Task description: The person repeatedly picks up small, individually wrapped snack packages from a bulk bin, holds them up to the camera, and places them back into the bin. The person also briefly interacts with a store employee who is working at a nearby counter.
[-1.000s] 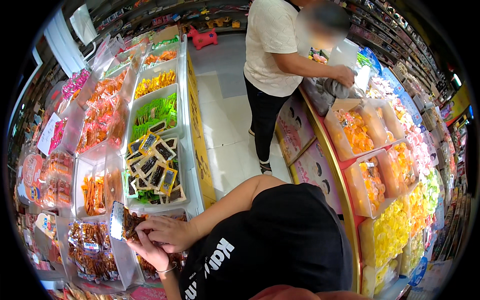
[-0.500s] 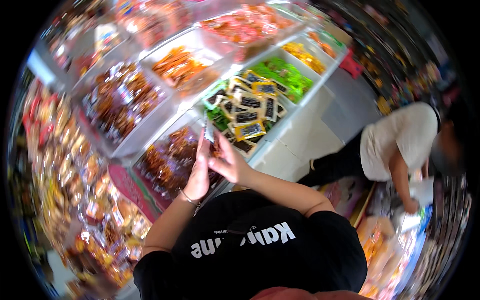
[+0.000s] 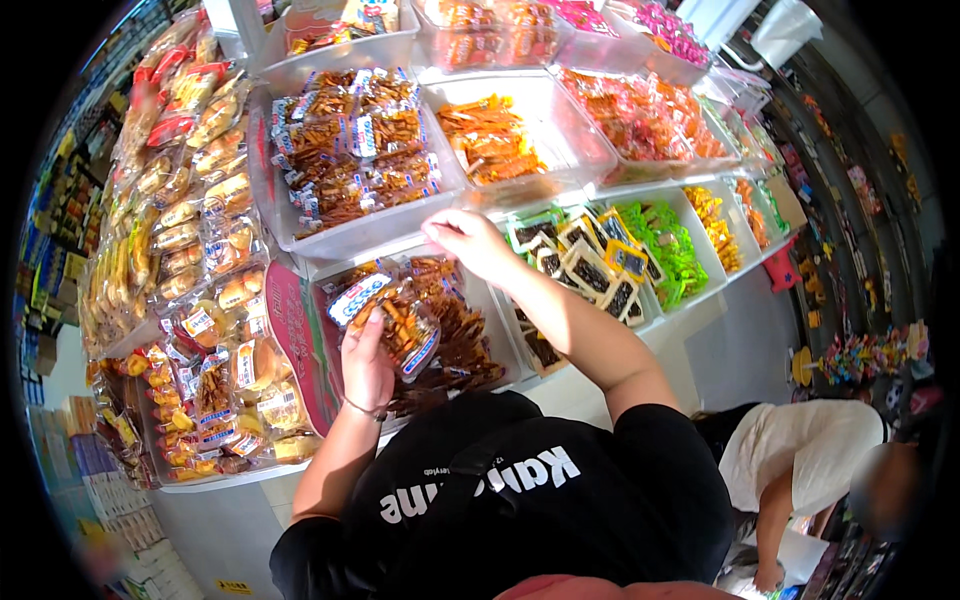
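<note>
My left hand (image 3: pixel 366 368) grips a clear packet of brown snack sticks (image 3: pixel 400 330) with a blue and white label, thumb on top. The packet is tilted above the near bin of similar brown packets (image 3: pixel 465 345). Over the divider between this bin and the one behind it is my right hand (image 3: pixel 468 243). Its fingers are curled together and nothing shows between them. Behind it stands a clear bin (image 3: pixel 445 190) of brown stick packets in neat rows. Just right of my right forearm lie black-filled packets with white or yellow edges (image 3: pixel 590 270).
Green packets (image 3: pixel 662 250) and yellow ones (image 3: pixel 712 228) fill bins to the right. Orange sticks (image 3: pixel 490 140) and red-orange packets (image 3: pixel 650 120) lie farther back. Wrapped bread (image 3: pixel 215 250) covers the left shelf. A person in a white shirt (image 3: pixel 800 450) bends at the lower right.
My hands, close together before, have parted. The left now holds the snack packet over the near bin; the right has moved up and away. The view has turned, showing more bread on the left.
</note>
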Tool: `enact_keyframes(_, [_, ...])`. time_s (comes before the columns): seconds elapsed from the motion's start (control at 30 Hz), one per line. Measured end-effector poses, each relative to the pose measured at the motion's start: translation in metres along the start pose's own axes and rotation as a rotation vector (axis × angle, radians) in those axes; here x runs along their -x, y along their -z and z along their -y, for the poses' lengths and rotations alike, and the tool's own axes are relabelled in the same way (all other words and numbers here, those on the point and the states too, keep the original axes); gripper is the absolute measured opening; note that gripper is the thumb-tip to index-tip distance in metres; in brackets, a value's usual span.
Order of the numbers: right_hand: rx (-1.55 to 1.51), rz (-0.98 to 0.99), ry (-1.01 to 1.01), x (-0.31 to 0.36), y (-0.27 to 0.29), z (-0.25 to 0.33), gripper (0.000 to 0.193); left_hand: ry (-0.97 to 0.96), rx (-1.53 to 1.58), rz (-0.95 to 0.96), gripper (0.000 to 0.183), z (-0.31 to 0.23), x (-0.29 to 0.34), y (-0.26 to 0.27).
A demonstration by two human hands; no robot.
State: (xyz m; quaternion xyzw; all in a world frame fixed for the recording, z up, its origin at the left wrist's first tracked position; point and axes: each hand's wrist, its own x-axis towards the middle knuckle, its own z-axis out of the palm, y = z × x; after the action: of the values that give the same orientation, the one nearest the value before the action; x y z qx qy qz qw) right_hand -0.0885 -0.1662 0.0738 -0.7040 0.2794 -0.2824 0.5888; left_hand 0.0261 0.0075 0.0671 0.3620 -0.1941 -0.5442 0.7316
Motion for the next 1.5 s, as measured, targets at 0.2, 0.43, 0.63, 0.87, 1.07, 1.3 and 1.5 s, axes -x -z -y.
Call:
enact_keyframes(0.2, [0.539,-0.085,0.087,-0.133,0.006,-0.02,0.025,-0.024,0.036,-0.09,0.034,-0.007,-0.008,0.016])
enact_keyframes(0.43, [1.148,-0.121,0.156,-0.198,0.001,-0.059,0.019,-0.06,0.059,-0.182,0.031,-0.007,-0.01,0.03])
enact_keyframes(0.63, [1.038,-0.246,0.374,-0.181,0.019,-0.046,0.009,-0.054,0.03,-0.217,0.031,-0.005,-0.005,0.033])
enact_keyframes(0.87, [0.053,-0.471,0.45,-0.089,0.031,0.016,0.011,-0.024,0.01,-0.123,0.032,-0.001,-0.008,0.022])
enact_keyframes(1.07, [-0.924,-0.042,0.334,0.015,0.061,0.051,0.015,0.014,-0.072,-0.024,0.031,0.012,-0.007,0.011])
enact_keyframes(1.3, [-1.561,0.37,0.597,0.124,0.074,0.09,0.023,0.129,-0.123,0.13,0.025,0.007,0.006,-0.019])
enact_keyframes(1.5, [-1.512,0.295,0.926,0.193,0.093,0.086,0.023,0.153,-0.253,0.286,0.023,0.016,0.011,-0.042])
